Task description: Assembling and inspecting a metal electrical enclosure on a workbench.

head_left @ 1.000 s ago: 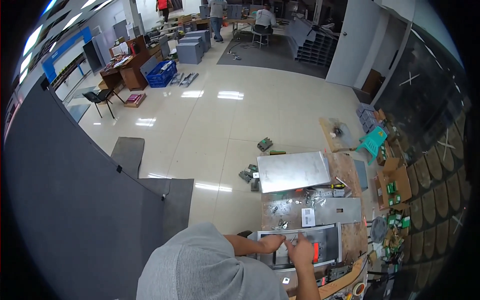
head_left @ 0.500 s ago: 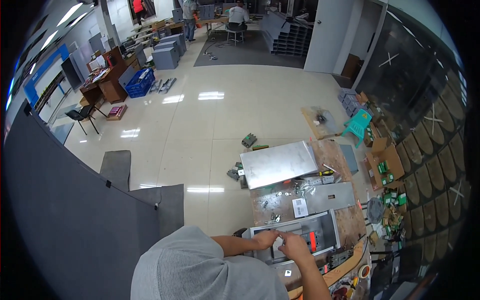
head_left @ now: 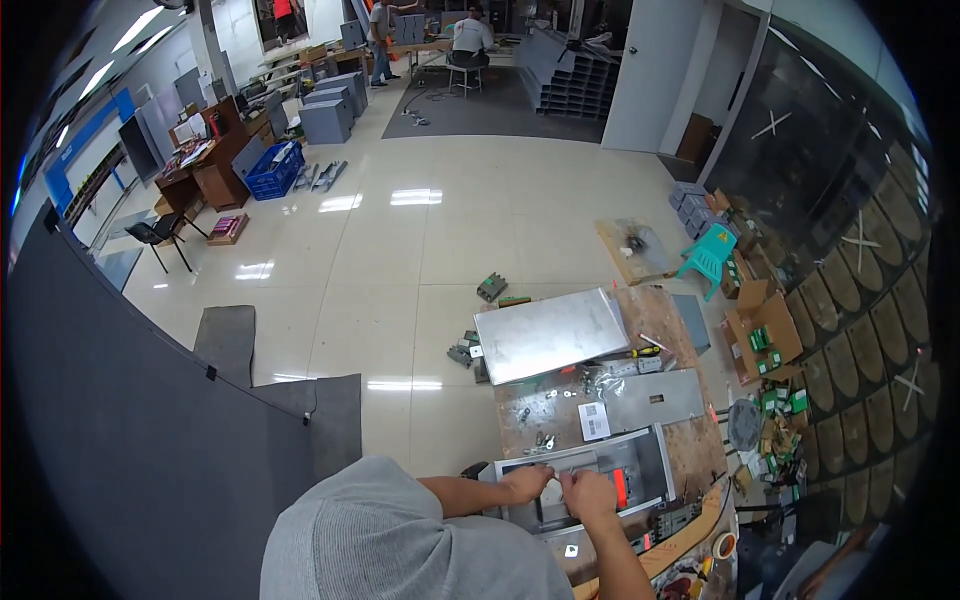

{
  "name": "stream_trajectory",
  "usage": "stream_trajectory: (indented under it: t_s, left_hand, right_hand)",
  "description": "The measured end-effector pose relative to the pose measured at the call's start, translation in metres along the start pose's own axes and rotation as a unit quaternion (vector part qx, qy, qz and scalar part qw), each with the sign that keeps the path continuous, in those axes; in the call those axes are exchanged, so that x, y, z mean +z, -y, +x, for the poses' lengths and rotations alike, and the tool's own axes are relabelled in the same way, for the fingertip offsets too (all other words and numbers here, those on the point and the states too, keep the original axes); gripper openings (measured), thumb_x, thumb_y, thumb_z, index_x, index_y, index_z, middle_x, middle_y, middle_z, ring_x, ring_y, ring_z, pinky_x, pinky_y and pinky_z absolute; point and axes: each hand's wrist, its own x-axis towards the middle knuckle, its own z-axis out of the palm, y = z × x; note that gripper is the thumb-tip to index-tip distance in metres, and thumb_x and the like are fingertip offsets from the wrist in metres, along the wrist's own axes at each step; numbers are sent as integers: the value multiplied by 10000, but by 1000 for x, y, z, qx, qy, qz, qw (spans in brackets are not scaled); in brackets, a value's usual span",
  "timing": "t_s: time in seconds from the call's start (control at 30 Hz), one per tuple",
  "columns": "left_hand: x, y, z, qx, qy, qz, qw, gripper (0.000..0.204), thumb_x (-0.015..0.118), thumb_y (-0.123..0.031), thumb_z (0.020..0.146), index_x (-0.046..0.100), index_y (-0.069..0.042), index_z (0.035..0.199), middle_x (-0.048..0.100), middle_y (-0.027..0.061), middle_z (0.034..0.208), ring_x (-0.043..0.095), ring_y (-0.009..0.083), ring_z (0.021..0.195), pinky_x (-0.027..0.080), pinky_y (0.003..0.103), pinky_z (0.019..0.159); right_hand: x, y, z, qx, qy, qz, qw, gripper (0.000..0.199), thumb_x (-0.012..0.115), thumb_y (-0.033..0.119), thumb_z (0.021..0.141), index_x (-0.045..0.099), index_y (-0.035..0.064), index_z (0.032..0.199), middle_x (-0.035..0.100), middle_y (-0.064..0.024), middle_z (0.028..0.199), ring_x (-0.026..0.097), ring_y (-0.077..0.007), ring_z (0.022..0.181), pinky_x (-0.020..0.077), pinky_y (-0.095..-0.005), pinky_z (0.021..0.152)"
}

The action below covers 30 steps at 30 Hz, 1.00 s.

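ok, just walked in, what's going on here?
A person in a grey top has the bare left hand and bare right hand close together at an open grey rectangular metal box on a brown worktable; anything held is too small to tell. An orange-red block sits in the box. A silver rectangular metal sheet lies farther back.

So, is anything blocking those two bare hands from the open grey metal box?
Nothing visible: the left hand and right hand reach into the box from above. The oblong orange-red piece sits beside the right hand.
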Motion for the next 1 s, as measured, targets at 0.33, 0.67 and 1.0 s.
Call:
stream_trajectory:
  t_s: [0.33, 0.67, 1.0]
  left_hand:
    - [17, 26, 4, 48, 29, 10, 998, 190, 456, -136, 880, 560, -58, 1018, 620, 195, 1014, 611, 378, 952, 487, 464, 823]
    - [8, 17, 12, 48, -41, 18, 998, 194, 476, -142, 937, 577, 14, 991, 622, 132, 729, 626, 221, 636, 496, 372, 627]
    - [12, 15, 8, 101, 3, -28, 995, 263, 438, -215, 990, 550, 22, 1013, 563, 85, 676, 567, 168, 533, 485, 300, 505]
  right_hand:
    - [35, -24, -12, -149, -115, 70, 980, 699, 712, 403, 753, 476, 40, 1302, 656, -171, 993, 642, -347, 897, 520, -454, 742]
    - [54, -125, -107, 303, -539, 519, 591, 1022, 651, 216, 858, -152, -77, 1418, 695, -147, 896, 670, -237, 664, 525, -336, 594]
    - [142, -189, -322, 457, -544, 650, 269, 881, 633, 142, 864, -4, -21, 1450, 679, -160, 917, 652, -188, 610, 532, -282, 492]
